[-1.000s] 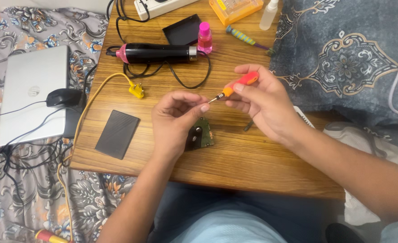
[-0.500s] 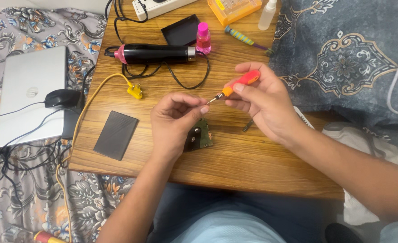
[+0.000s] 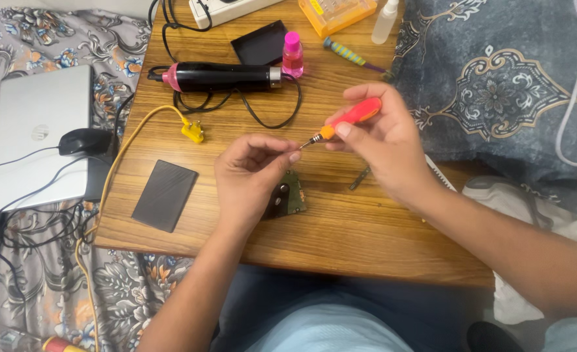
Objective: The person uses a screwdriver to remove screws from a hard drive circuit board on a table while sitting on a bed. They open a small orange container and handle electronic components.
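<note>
The wooden desk [image 3: 380, 254] stands among patterned bedding. My right hand [image 3: 383, 140] grips the red-orange screwdriver [image 3: 344, 120] mid-desk; my left hand [image 3: 252, 176] pinches its tip, above a green circuit board [image 3: 292, 199]. The tool looks light and stiff, best held by its handle.

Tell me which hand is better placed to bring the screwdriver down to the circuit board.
Right, probably. The right hand already grips the red screwdriver. The left hand only pinches at its tip, above the circuit board on the table.
</note>
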